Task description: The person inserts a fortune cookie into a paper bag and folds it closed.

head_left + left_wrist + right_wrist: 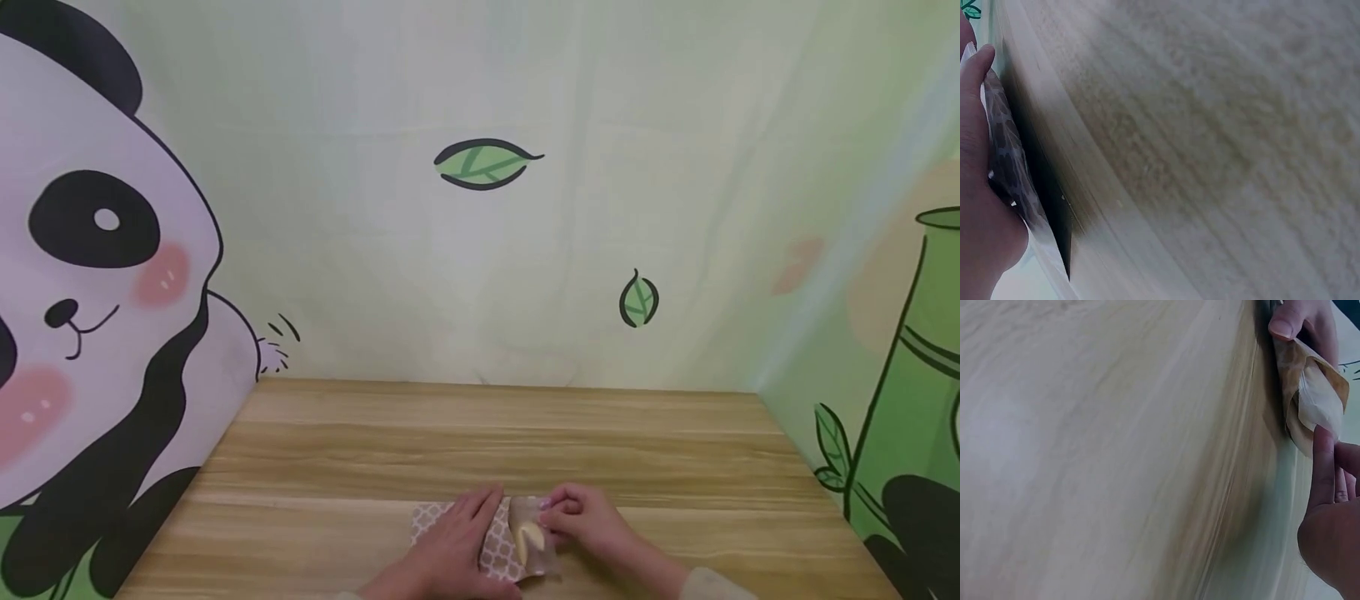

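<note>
A tan wrapper (501, 546) with a white lattice print lies near the table's front edge. Its right end gapes, and a pale yellow piece (531, 537) shows there; what it is I cannot tell. My left hand (453, 542) holds the wrapper's left part, fingers across the top and thumb along the near side. In the left wrist view the wrapper (1007, 144) is tilted, a dark shadow under it. My right hand (585, 521) pinches the thin, translucent right edge between thumb and fingers. From the right wrist, whitish material (1319, 400) is visible inside the brown opening.
The wood-grain table (480, 442) reaches back to a pale green cloth backdrop (360, 217). A panda (112, 275) is printed at the left, bamboo (900, 417) at the right.
</note>
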{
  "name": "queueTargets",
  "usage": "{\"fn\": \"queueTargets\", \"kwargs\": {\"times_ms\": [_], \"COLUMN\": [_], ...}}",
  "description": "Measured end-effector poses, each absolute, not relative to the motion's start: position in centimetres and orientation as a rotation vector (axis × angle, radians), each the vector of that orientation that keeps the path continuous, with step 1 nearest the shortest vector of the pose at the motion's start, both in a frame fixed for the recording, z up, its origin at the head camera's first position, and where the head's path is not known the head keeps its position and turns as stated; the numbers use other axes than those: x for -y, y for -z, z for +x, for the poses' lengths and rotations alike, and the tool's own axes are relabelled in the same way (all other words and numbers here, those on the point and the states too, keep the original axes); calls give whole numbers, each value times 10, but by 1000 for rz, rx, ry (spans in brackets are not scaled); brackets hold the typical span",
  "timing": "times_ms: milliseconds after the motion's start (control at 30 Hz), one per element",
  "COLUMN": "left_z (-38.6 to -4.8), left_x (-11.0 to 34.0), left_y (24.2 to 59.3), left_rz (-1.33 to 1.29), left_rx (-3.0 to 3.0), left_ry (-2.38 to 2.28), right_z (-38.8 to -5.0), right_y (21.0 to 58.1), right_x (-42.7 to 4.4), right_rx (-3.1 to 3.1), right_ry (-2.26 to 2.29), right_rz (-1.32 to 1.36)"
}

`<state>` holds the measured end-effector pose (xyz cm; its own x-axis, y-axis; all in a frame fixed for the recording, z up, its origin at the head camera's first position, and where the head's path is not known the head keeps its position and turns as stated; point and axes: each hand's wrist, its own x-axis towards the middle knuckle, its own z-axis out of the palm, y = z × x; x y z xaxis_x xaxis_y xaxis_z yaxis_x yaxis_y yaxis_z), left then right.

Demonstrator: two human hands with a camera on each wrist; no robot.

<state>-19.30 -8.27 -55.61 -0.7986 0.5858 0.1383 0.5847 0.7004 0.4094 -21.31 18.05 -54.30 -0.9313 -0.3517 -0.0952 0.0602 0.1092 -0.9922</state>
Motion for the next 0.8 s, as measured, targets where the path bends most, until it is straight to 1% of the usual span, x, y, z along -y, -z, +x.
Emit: {"fn": "queueTargets", "kwargs": {"times_ms": [133, 533, 800], "left_z": [-193, -192, -195], "left_x": [82, 82, 77], "left_y": [557, 555, 552], "left_rz": [983, 1088, 1164], "left_rx": [-2894, -2940, -2940], "left_ry": [-676, -571, -530], "right_z": [-213, -210, -207], "right_y": [546, 551, 554], "right_x": [-174, -162, -149], "right_rx": [-2078, -2085, -2071], "right_ry": [1903, 1900, 1952], "right_rz": [-274, -305, -248]}}
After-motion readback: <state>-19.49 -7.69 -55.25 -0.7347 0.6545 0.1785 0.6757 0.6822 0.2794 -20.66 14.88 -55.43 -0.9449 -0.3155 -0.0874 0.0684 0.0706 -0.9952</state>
